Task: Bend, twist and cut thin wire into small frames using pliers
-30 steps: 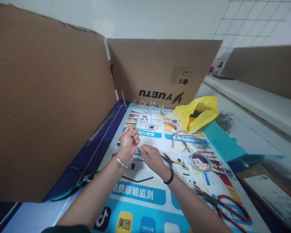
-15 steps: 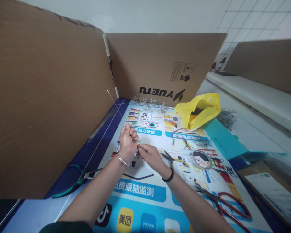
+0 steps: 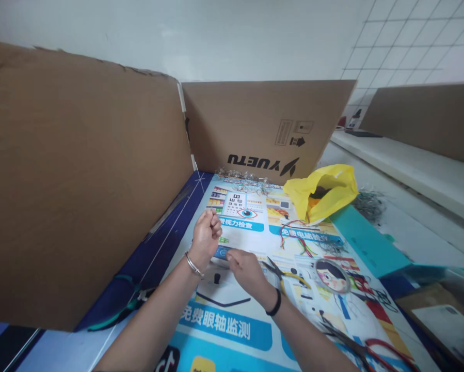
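Note:
My left hand (image 3: 206, 236) is raised over the printed mat (image 3: 237, 237), fingers curled into a fist, with a silver bangle on its wrist. Whatever it grips is too thin or too hidden to make out. Just to its right and slightly lower, my right hand (image 3: 248, 269) is closed in a pinch, a black band around the wrist. A small gap separates the two hands. What sits between the right fingertips cannot be seen. Pliers with yellow handles (image 3: 293, 279) lie beside the right hand, and a roll of clear tape (image 3: 332, 275) rests farther right.
Red-handled scissors (image 3: 386, 354) lie by my right forearm. A yellow bag (image 3: 320, 194) with coloured cords (image 3: 299, 240) stands at the back right, near tangled wire (image 3: 367, 204). Cardboard panels (image 3: 255, 113) wall the back and left. Teal-and-black glasses-like item (image 3: 119, 310) lies at left.
My right hand has moved slightly right and down, away from my left fist, widening the gap. The view has tilted up a little. A thin wire-like line above the left hand no longer shows clearly.

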`<state>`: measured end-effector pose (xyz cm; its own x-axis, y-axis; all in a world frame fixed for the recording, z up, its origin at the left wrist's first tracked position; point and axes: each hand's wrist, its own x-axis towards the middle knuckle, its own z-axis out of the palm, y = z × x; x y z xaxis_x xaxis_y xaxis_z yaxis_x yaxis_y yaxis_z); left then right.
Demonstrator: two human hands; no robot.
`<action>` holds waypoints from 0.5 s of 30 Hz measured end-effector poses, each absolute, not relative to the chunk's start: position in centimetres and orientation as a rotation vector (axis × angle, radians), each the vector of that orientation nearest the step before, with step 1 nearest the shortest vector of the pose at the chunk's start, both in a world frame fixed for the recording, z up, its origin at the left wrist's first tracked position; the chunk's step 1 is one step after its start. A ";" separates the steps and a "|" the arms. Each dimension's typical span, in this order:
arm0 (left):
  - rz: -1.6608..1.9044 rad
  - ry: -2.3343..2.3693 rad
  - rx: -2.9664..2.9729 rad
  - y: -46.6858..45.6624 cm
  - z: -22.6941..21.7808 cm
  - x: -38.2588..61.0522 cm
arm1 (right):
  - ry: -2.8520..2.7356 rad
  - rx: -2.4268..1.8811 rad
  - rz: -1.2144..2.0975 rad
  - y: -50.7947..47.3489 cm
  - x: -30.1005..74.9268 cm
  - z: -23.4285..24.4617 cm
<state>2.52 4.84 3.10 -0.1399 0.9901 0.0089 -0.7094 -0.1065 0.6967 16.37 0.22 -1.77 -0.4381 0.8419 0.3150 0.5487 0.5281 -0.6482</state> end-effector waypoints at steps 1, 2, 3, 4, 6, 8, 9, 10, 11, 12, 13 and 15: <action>1.630 0.663 0.594 5.0 3.1 2.2 | -2.195 -1.113 0.542 0.1 16.3 -2.0; 1.644 0.678 0.613 5.1 3.2 1.9 | -2.257 -1.105 0.437 0.0 16.3 -2.3; 1.661 0.695 0.635 5.3 3.3 1.5 | -2.313 -1.097 0.334 0.0 16.3 -2.6; 1.679 0.715 0.662 5.4 3.4 1.2 | -2.356 -1.095 0.248 -0.1 16.3 -2.8; 1.715 0.766 0.727 5.7 3.6 0.7 | -2.391 -1.104 0.154 -0.2 16.2 -3.2; 1.739 0.827 0.808 5.8 3.6 0.3 | -2.391 -1.133 0.125 -0.1 16.2 -3.4; 1.743 0.860 0.852 5.9 3.6 0.2 | -2.391 -1.154 0.120 -0.1 16.3 -3.4; 1.741 0.895 0.896 6.0 3.5 0.1 | -2.392 -1.176 0.119 -0.1 16.3 -3.3; 1.734 0.930 0.939 6.0 3.3 0.1 | -2.396 -1.197 0.122 0.0 16.3 -3.2; 1.726 0.967 0.978 6.1 3.1 0.1 | -2.400 -1.216 0.128 0.0 16.4 -3.2; 1.721 1.007 1.012 6.2 2.9 0.1 | -2.400 -1.232 0.132 0.0 16.4 -3.1; 1.729 1.096 1.061 6.5 2.4 0.0 | -2.397 -1.251 0.136 0.0 16.5 -3.0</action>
